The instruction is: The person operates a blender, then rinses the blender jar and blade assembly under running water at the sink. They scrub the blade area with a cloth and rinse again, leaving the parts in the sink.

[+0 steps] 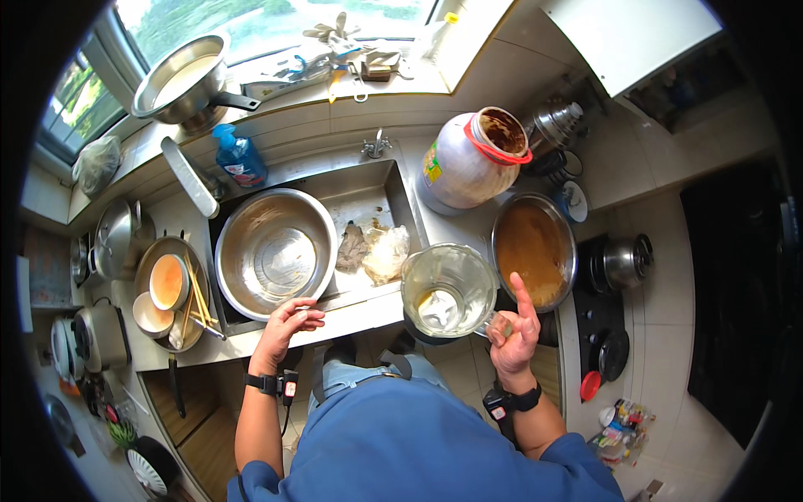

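Note:
My right hand (515,339) grips the handle of a clear blender jar (448,290), its index finger sticking out. The jar hangs at the counter's front edge; blades and a little yellowish residue show at its bottom. Just right of it stands a steel basin of brown liquid (532,251). My left hand (293,323) holds nothing, its fingers loosely apart beside the near rim of a large steel bowl (275,251). That bowl sits over the left part of the sink (370,194) and looks wet inside. A large plastic jar (467,166) with a red collar and dark residue inside its mouth stands behind.
In the sink lie a crumpled plastic bag (386,254) and a dark wad (352,248). Left, a frying pan (145,263) holds bowls and chopsticks. A blue pump bottle (239,157) stands behind the sink, a saucepan (182,81) on the sill. A gas hob (593,317) is at right.

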Motion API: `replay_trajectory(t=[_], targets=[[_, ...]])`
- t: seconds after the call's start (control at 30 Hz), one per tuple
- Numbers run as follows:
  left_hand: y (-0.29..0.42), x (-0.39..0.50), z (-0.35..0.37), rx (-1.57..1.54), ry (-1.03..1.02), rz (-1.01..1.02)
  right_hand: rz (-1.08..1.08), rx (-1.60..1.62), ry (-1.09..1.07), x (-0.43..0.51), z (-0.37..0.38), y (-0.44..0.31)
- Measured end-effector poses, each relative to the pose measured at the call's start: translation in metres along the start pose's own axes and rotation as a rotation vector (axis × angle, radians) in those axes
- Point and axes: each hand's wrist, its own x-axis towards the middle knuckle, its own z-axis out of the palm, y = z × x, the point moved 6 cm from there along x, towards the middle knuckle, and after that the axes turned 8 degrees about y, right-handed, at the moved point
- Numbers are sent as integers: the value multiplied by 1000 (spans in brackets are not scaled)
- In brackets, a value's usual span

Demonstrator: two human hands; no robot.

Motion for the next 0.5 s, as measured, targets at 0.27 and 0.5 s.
replay_trajectory(t=[0.27, 0.5], targets=[[6, 21, 16, -5, -94, 35, 26, -41, 22, 1, 0, 13], [-8, 29, 52, 199, -257, -90, 74, -16, -64, -7, -26, 16]])
